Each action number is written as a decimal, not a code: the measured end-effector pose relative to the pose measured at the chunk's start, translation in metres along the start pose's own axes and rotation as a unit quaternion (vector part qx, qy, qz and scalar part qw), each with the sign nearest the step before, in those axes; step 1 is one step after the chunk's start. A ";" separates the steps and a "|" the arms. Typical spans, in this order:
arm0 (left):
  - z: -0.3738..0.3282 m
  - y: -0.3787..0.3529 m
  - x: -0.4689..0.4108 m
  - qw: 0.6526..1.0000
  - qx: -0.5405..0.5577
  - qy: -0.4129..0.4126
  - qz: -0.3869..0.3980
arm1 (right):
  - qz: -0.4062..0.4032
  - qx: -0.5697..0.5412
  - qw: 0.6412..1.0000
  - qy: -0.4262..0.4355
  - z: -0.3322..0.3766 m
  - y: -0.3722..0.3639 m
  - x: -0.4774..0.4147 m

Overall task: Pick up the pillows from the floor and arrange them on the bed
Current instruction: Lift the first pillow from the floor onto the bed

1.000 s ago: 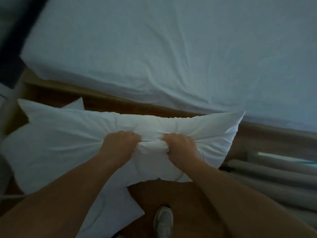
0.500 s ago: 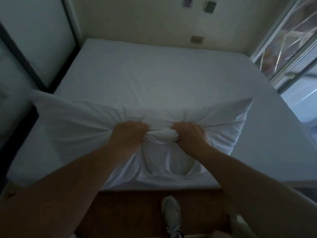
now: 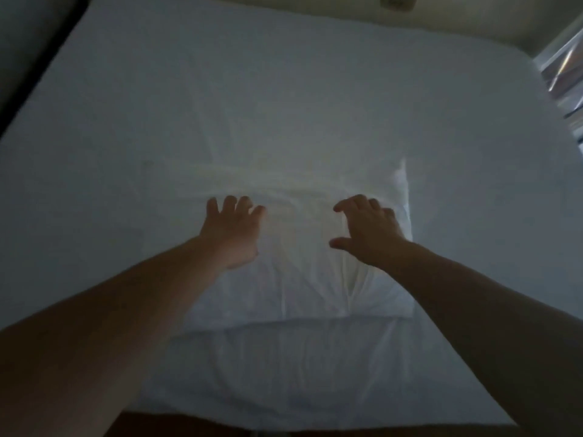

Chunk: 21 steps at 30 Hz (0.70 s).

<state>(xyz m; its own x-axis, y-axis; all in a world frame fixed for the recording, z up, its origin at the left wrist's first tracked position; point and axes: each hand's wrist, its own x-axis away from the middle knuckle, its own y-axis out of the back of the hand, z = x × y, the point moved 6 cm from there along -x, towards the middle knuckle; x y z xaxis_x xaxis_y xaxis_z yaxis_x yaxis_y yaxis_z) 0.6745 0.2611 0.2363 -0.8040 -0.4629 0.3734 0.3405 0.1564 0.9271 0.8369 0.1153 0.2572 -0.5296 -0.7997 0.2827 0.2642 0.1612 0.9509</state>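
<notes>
A white pillow (image 3: 303,263) is lying on the bed (image 3: 126,137), directly under and between the two hands, with its near edge toward the person and its far edge fading into the pale sheet beyond the fingertips. The left hand (image 3: 232,233) is reaching out over the pillow's left part, fingers spread wide and holding nothing; whether the palm is touching the cloth is hard to tell in the dim, blurred view. The right hand (image 3: 367,230) is hovering over the pillow's right part, fingers splayed and slightly curled, thumb pointing toward the left hand, also gripping nothing. Creases are running down the pillow beneath the right hand. Beyond both hands the sheet is stretching away to a wall (image 3: 473,17), and a window (image 3: 564,70) is showing off to the far right.
</notes>
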 end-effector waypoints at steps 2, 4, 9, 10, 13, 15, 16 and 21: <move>0.002 -0.015 -0.006 0.999 0.020 0.015 0.034 | 0.029 -0.014 0.999 0.000 -0.002 -0.014 -0.004; 0.003 -0.020 -0.009 0.998 0.045 0.023 0.033 | 0.054 -0.024 0.998 0.007 0.005 -0.028 -0.005; 0.017 -0.001 -0.005 0.995 0.088 0.031 -0.038 | 0.059 -0.035 0.997 0.035 0.036 -0.034 -0.014; 0.022 0.002 -0.003 0.993 0.105 0.035 -0.050 | 0.056 -0.037 0.997 0.041 0.045 -0.033 -0.016; 0.040 -0.001 0.015 0.975 0.204 0.066 -0.051 | 0.060 -0.033 0.996 0.065 0.073 -0.031 -0.015; 0.053 -0.010 0.035 0.959 0.269 0.079 -0.043 | 0.074 -0.035 0.994 0.076 0.094 -0.033 -0.009; 0.060 -0.015 0.045 0.953 0.288 0.082 -0.043 | 0.081 -0.034 0.993 0.083 0.105 -0.035 -0.005; 0.128 -0.056 0.135 0.926 0.337 0.159 -0.055 | 0.121 0.010 0.983 0.134 0.176 -0.053 0.036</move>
<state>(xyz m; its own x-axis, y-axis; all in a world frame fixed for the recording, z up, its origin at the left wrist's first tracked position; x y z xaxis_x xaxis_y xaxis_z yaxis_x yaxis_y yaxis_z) 0.4848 0.3017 0.2387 -0.5946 -0.7256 0.3464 -0.2024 0.5521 0.8088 0.6621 0.1796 0.2387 -0.2201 -0.8599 0.4606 0.3383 0.3756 0.8628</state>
